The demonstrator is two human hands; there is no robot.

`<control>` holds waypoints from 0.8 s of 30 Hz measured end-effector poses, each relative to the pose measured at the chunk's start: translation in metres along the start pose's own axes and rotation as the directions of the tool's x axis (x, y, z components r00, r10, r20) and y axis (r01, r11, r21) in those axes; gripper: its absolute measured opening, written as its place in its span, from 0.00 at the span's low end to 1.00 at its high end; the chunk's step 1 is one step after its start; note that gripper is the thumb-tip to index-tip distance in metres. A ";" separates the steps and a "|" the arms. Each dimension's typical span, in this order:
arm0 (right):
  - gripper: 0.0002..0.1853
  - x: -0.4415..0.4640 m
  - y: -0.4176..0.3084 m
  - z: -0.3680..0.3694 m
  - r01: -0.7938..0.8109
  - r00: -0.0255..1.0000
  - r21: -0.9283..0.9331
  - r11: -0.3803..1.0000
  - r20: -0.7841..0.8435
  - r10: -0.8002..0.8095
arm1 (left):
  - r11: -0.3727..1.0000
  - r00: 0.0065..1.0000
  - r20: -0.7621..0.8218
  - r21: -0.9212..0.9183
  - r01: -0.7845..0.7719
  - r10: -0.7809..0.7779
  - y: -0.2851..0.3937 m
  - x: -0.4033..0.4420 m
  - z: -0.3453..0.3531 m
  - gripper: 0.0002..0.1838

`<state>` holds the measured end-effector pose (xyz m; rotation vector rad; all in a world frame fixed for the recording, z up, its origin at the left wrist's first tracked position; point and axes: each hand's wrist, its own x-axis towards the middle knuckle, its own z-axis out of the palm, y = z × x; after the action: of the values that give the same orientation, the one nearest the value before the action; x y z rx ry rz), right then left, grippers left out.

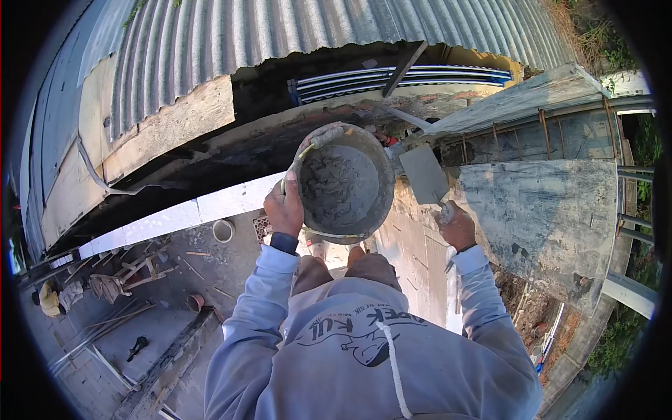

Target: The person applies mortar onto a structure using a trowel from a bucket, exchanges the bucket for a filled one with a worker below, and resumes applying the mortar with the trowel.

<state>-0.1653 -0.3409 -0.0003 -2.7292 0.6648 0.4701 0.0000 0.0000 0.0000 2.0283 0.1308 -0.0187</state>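
On my feed I have the left hand (285, 208) clenched at the left edge of the bucket (382, 166), ahead of the sweatshirt (350, 385); the right hand (456, 225) firmly grips the trowel (423, 175) just beside it

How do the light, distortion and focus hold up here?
Head view: strong fisheye bending, with black corners and a bowed roof; head view: deep shadow beneath the roof swallows detail, while the pale strip glares near white; head view: left hand, bucket, right hand and trowel look fairly sharp, without obvious motion blur.
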 end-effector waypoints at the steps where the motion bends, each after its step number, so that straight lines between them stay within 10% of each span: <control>1: 0.19 -0.001 -0.001 -0.016 0.150 0.984 -0.050 0.987 -0.091 -0.154 | 0.998 0.999 0.032 -0.058 0.016 -0.014 0.003 -0.004 0.015 0.24; 9: 0.10 0.095 -0.109 0.011 0.614 0.777 -0.319 0.722 0.078 -0.625 | 0.995 0.992 0.101 0.064 -0.081 0.075 0.013 -0.016 0.000 0.23; 24: 0.21 0.005 -0.125 0.027 0.507 0.849 0.044 0.861 0.149 -0.507 | 1.000 0.995 0.097 -0.023 -0.016 0.019 -0.023 -0.011 -0.034 0.25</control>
<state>-0.1074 -0.2270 -0.0018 -2.6777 -0.1088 0.5361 -0.0152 0.0392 -0.0042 2.0025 0.0519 -0.1039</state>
